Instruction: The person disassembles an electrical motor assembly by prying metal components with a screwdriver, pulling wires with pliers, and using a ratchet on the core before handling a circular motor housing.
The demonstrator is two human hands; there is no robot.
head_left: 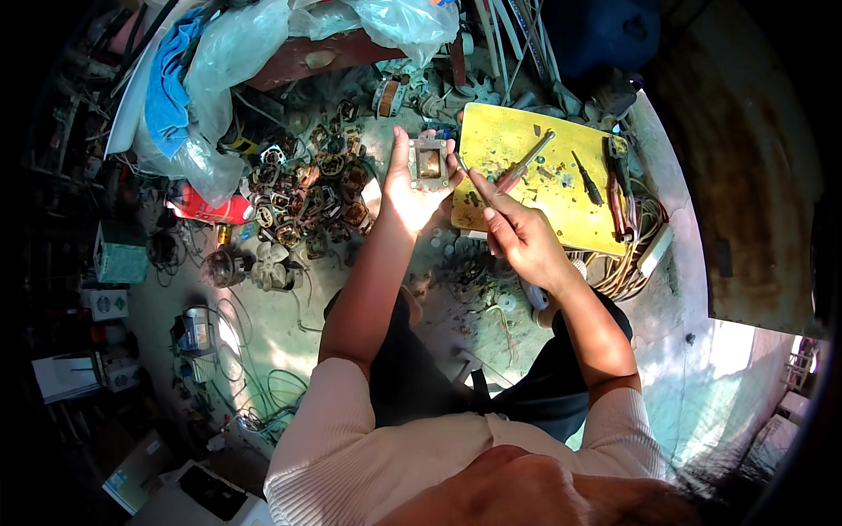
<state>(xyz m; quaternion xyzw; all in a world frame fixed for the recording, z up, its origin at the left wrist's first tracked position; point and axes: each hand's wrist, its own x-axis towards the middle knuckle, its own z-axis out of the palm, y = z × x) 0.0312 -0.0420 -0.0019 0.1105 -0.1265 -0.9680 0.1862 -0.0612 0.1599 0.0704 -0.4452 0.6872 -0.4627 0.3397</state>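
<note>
My left hand (410, 188) is closed around a small square metal motor part (429, 165) with a coppery piece in its central opening. My right hand (526, 235) grips a thin metal tool (462, 163), its tip close to the fingers of my left hand; its handle is hidden in the palm. Under and beyond my right hand lies a yellow board (491, 131). On it rest a metal tool with a reddish handle (530, 159), a black screwdriver (586, 179) and pliers with red handles (617, 188).
A heap of copper-wound motor coils (320, 180) covers the floor to the left. Near it are a red container (210, 206) and clear plastic bags (237, 79) with a blue cloth (173, 83). Bundled wires (636, 272) lie beside the board. A rusty brown panel (754, 175) stands right.
</note>
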